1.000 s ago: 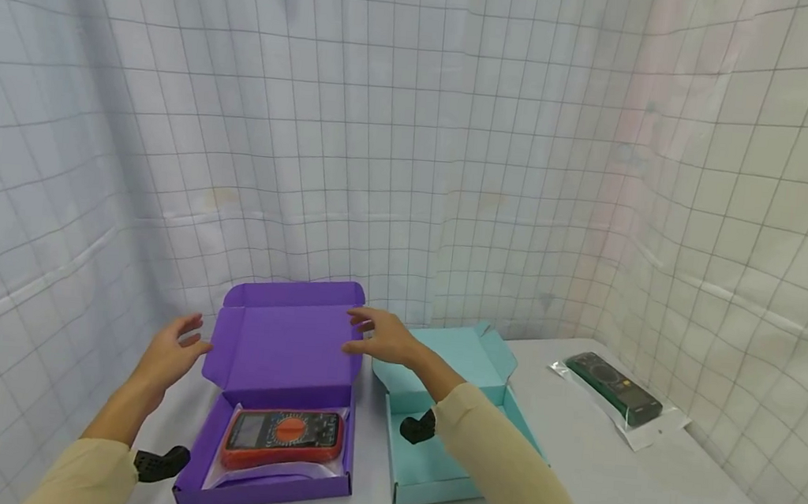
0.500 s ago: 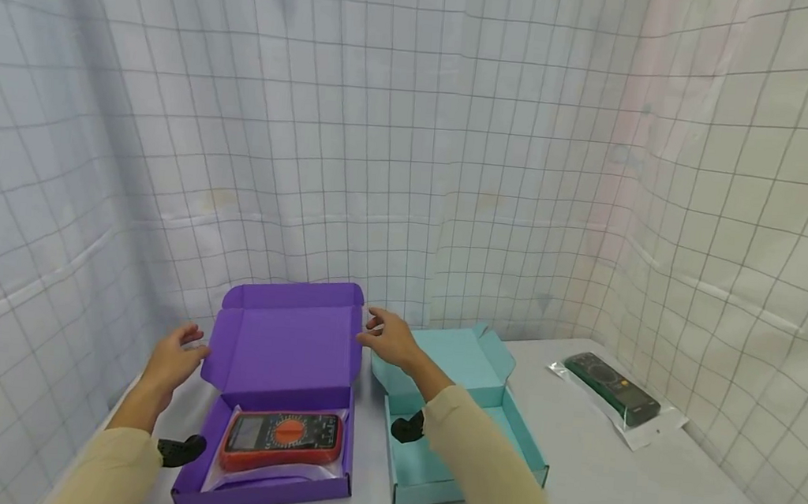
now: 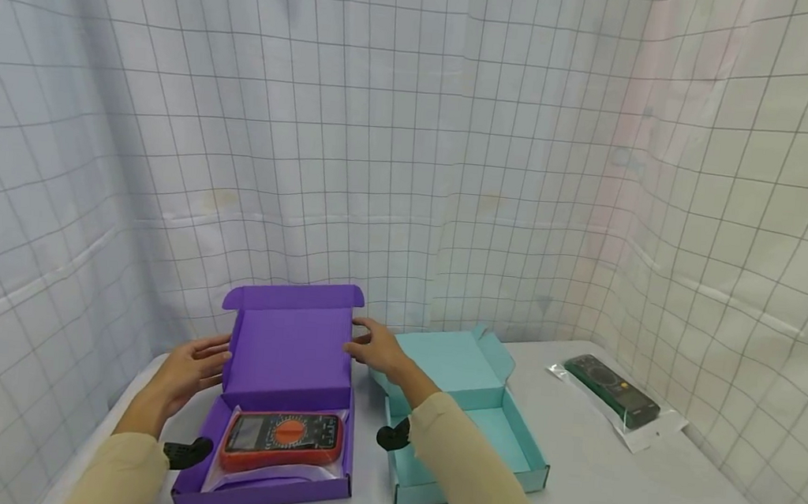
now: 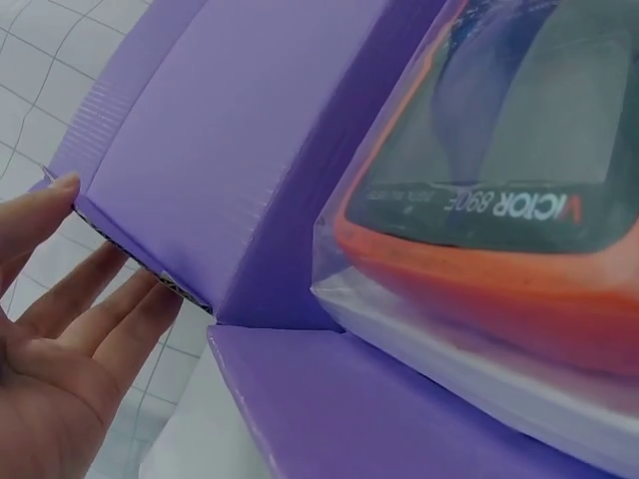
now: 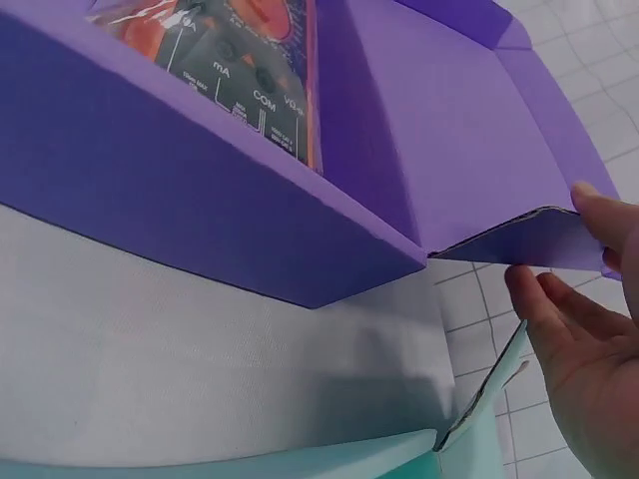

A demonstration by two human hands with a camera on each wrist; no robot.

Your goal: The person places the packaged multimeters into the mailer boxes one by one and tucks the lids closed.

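A purple cardboard box (image 3: 282,353) stands with its lid up. In its base lies an orange-and-black multimeter (image 3: 282,440) in a clear plastic bag. My left hand (image 3: 188,369) touches the lid's left side flap, fingers fairly straight. The left wrist view shows its thumb at the flap's corner and its other fingers (image 4: 125,304) against the outer side. At the lid's right edge is my right hand (image 3: 382,349). In the right wrist view its thumb touches the right side flap (image 5: 534,238), with the other fingers spread below.
Right of the purple box stands a light teal box (image 3: 428,491) with its lid open, partly under my right forearm. A green-and-black multimeter (image 3: 610,387) in a clear bag lies farther right on the white table (image 3: 613,490). Gridded white curtains (image 3: 411,165) surround the table.
My left hand has moved right against the lid, and the left side flap has folded inward. My right hand moved off the lid to the right, then back to its right edge.
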